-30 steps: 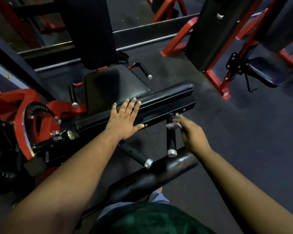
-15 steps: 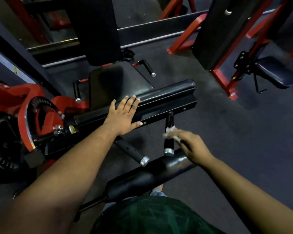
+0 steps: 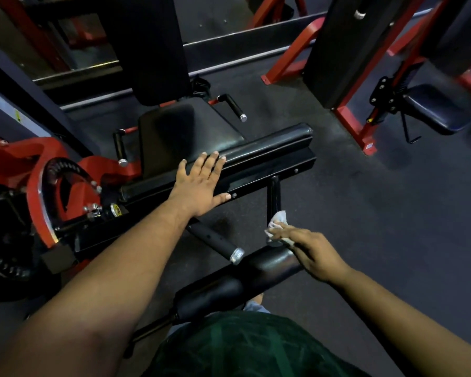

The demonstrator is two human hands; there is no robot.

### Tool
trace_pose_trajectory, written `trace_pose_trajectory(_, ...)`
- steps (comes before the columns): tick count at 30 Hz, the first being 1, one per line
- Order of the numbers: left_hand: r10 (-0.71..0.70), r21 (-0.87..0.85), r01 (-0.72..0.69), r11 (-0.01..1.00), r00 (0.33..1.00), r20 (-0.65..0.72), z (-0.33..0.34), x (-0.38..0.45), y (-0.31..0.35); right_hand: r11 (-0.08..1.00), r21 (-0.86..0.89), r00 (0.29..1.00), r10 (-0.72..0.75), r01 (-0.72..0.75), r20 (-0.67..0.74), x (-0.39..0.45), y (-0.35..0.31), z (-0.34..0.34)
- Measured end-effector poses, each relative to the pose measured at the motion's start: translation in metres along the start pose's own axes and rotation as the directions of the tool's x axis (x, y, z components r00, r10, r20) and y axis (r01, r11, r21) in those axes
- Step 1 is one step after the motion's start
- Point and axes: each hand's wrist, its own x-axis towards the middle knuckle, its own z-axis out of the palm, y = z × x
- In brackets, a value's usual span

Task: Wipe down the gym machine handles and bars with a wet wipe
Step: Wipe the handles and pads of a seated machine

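A black and red gym machine fills the left and middle of the view. My left hand [image 3: 201,183] lies flat, fingers straight, on its black padded bar [image 3: 269,145]. Below that bar a short black handle [image 3: 273,197] points down toward me. My right hand [image 3: 307,248] holds a white wet wipe [image 3: 278,223] against the handle's lower end, and the handle's metal cap is mostly hidden behind the wipe and fingers. A second handle [image 3: 215,240] with a silver end cap angles down to the left of it. A black roller pad [image 3: 242,278] lies just under my right hand.
The machine's black seat [image 3: 180,131] and backrest [image 3: 147,50] are beyond the padded bar, with two side grips [image 3: 233,106] [image 3: 119,148]. A red cam wheel [image 3: 46,191] is at the left. Another red-framed machine [image 3: 356,126] with a seat [image 3: 441,112] stands at the right on dark rubber floor.
My right hand has slid the wipe down the short handle from near its top to its lower end. My left hand has stayed flat on the padded bar.
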Motion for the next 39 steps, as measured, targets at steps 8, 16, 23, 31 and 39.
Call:
trace_pose_trajectory(8, 0.0, 0.009, 0.0, 1.0, 1.0, 0.027, -0.003, 0.0, 0.0, 0.952, 0.057, 0.907, 0.304, -0.301, -0.292, 0.073, 0.023, 0.023)
trace_pose_trajectory(16, 0.005, 0.024, -0.005, 1.0, 1.0, 0.023, -0.003, 0.0, 0.001, 0.972, 0.089, 0.952, 0.233, -0.219, -0.2, -0.014, -0.008, 0.037)
trace_pose_trajectory(23, 0.013, 0.004, -0.014, 1.0, 0.997, 0.072, -0.008, 0.001, -0.001, 0.967, 0.1, 0.863, 0.254, -0.234, -0.437, 0.017, 0.001, 0.004)
trace_pose_trajectory(31, 0.01, -0.018, -0.009, 1.0, 0.997, 0.079, -0.011, 0.0, -0.001, 0.959, 0.032, 0.915, 0.279, -0.282, -0.293, 0.053, 0.017, 0.03)
trace_pose_trajectory(39, 0.009, -0.018, -0.008, 1.0, 0.997, 0.073, -0.01, 0.0, 0.0, 0.986, -0.094, 0.983, 0.127, -0.14, -0.136, 0.023, 0.012, -0.011)
